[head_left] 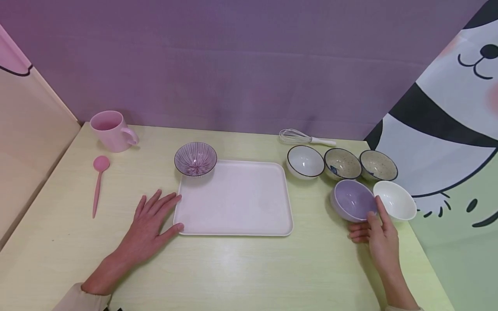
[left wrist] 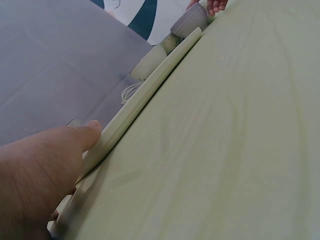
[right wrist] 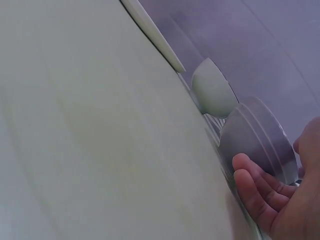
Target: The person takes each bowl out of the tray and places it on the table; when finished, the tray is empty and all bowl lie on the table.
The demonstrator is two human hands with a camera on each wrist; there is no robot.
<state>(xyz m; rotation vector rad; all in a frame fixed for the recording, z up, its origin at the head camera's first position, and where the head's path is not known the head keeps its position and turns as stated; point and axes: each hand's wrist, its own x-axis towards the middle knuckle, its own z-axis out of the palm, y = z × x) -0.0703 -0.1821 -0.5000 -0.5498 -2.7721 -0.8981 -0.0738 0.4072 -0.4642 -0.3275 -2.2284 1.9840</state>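
My right hand (head_left: 383, 242) is at the near right side of a purple bowl (head_left: 352, 201), its thumb at the rim and its fingers curled against the outer wall. In the right wrist view the bowl (right wrist: 255, 135) shows a ridged side above the fingers. My left hand (head_left: 149, 220) lies with fingers spread at the left edge of a white rectangular tray (head_left: 233, 198); thumb and fingertips touch that edge. A purple-striped bowl (head_left: 196, 160) sits at the tray's far left corner.
Right of the tray stand a white dark-rimmed bowl (head_left: 305, 162), two speckled bowls (head_left: 342, 164) and a plain white bowl (head_left: 397, 201). A whisk (head_left: 299, 137) lies behind them. At left are a pink mug (head_left: 110, 134) and a pink spoon (head_left: 99, 181).
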